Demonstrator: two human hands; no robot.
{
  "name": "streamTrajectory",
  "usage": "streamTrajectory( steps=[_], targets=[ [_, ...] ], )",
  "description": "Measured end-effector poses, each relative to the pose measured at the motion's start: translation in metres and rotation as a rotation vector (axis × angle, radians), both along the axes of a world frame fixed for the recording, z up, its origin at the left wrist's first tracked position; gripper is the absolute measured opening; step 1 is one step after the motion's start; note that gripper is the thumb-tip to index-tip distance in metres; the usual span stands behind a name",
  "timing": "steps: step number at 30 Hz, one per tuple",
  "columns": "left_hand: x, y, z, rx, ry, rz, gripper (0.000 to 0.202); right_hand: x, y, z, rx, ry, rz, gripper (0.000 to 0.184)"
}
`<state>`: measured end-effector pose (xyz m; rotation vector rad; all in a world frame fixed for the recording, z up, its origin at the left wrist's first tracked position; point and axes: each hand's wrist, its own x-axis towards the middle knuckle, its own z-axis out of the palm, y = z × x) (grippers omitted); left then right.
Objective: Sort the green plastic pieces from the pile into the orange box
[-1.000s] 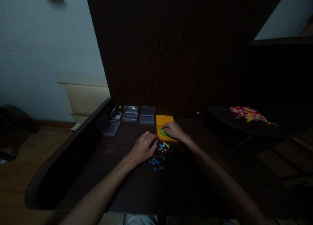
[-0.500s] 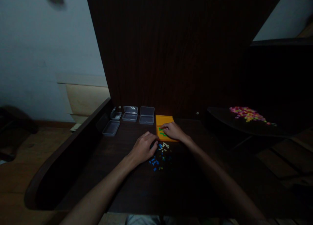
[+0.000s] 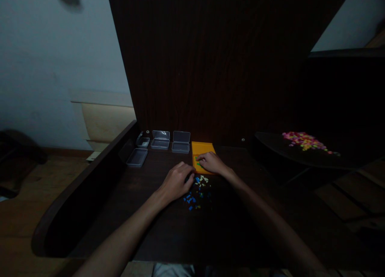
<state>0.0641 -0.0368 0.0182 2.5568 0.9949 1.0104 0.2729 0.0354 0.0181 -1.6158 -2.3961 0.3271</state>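
Note:
An open orange box [image 3: 202, 147] lies on the dark tabletop, with small green pieces [image 3: 198, 163] in its near half. My right hand [image 3: 211, 162] is over that half, fingers bent down among the green pieces; whatever is between the fingertips is hidden. My left hand [image 3: 177, 181] rests on the tabletop with its fingertips at the box's near left corner and its thumb apart from the fingers. Just in front of the box, beside my left thumb, small cream pieces [image 3: 203, 180] and blue pieces [image 3: 189, 198] are scattered, with a few darker ones among them.
Open clear plastic cases [image 3: 181, 147] stand along the back, left of the box. A shallow clear tray [image 3: 137, 157] lies near the raised left side panel [image 3: 87, 189]. On a dark curved shelf [image 3: 270, 146] at right sits a pile of pink and yellow pieces [image 3: 305, 140].
My right hand has shifted slightly left over the box and covers more of the green pieces. My left hand stays in place.

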Motion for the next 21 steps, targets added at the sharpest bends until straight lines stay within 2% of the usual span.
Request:
streamTrajectory(
  steps=[8,13,17,21],
  targets=[
    [-0.001,0.000,-0.001,-0.003,0.016,0.006,0.016,0.016,-0.009,0.003,0.124,0.191,-0.040,0.033],
    [0.000,0.000,-0.002,-0.010,0.038,0.003,0.015,0.036,-0.032,-0.010,0.169,0.316,-0.094,0.029],
    [-0.001,0.001,-0.005,-0.017,0.092,-0.028,0.015,0.048,-0.059,-0.022,0.149,0.384,-0.052,0.026],
    [0.000,0.000,-0.009,-0.055,0.157,-0.133,0.014,0.052,-0.087,-0.027,0.025,0.407,0.047,0.021]
  ],
)
